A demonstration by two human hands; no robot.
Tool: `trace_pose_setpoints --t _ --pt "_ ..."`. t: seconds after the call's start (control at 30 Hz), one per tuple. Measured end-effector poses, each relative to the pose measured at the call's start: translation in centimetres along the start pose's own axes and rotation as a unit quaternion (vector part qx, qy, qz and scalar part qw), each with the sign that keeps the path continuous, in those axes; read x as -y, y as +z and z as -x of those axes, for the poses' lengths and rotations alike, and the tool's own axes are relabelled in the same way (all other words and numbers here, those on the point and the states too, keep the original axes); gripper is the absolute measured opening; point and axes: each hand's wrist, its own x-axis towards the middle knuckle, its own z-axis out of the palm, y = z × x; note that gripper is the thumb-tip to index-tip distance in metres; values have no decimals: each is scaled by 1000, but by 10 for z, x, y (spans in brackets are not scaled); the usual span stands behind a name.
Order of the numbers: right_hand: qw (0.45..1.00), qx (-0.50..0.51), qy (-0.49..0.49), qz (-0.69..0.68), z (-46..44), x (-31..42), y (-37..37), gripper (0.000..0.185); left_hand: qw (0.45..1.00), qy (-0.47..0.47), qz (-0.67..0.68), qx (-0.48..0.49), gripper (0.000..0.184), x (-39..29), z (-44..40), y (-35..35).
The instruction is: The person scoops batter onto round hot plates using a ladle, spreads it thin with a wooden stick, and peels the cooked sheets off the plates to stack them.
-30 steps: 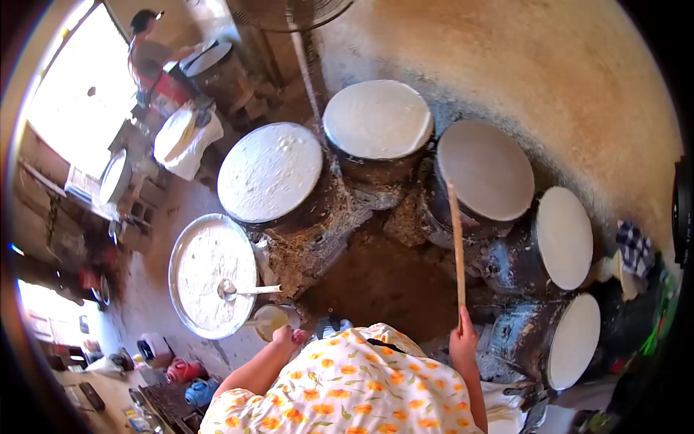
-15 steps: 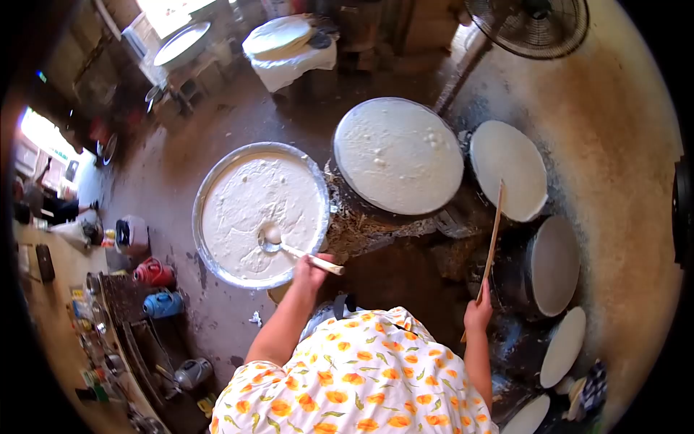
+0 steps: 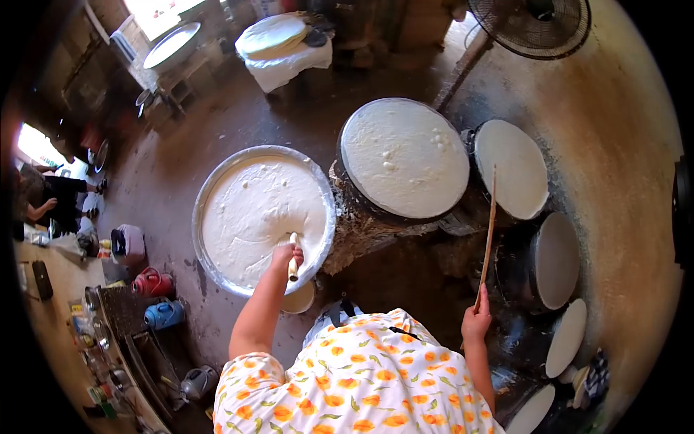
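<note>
My left hand point(image 3: 287, 256) is closed round the pale handle of a ladle point(image 3: 293, 272), over a wide metal basin point(image 3: 202, 254) of thick white batter point(image 3: 246, 199). The ladle's bowl is sunk out of sight, and the batter is creased and dips around the handle. At the right, my right hand point(image 3: 476, 316) grips a long thin wooden stick point(image 3: 490, 235). The stick's far end points up over a round white-covered griddle point(image 3: 512, 166). Beside the basin stands a larger round griddle point(image 3: 405, 159), coated in bubbly white batter.
Several more round pans curve down the right side, among them a grey one point(image 3: 557, 262) and a white one point(image 3: 566, 338). A standing fan point(image 3: 535, 25) is at the top right. Stacked pale sheets point(image 3: 273, 36) lie on a covered stand. A red jug point(image 3: 153, 283) and blue jug point(image 3: 165, 315) stand left.
My left hand has moved left over the basin, and the ladle's bowl has gone under the batter. My right hand and stick have shifted slightly. At the far left, a person shows more.
</note>
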Motion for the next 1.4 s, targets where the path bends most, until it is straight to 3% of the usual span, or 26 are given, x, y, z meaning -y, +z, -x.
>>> trace_pose_setpoints --t 0.17,0.4,0.47,0.7,0.83,1.0,1.13,1.17,1.3,1.4 --pt "995 -21 -80 56 16 -3 1 59 992 87 -43 77 8 -14 0 5" --pt "997 11 -77 18 25 -17 -4 59 974 155 -79 147 19 2 157 21" --pt "992 11 -124 26 21 -25 -2 59 971 160 -68 165 22 9 195 21" --pt "987 53 -146 -40 7 -32 4 60 931 206 -23 300 32 40 293 16" --pt "984 70 -162 -31 1 -29 8 60 907 275 -32 319 35 49 348 21" --pt "978 83 -189 -24 -2 -23 13 60 808 500 -200 239 35 45 435 45" --pt "981 102 -161 -21 -2 -13 16 59 788 538 -253 160 32 38 463 47" --pt "984 118 -132 -22 -2 -12 16 59 788 539 -250 159 32 37 457 41" --pt "980 114 -159 -18 -1 -15 21 58 900 386 -190 76 21 30 360 -12" --pt "980 131 -147 -16 -2 -12 23 58 978 196 11 75 24 29 309 -40"
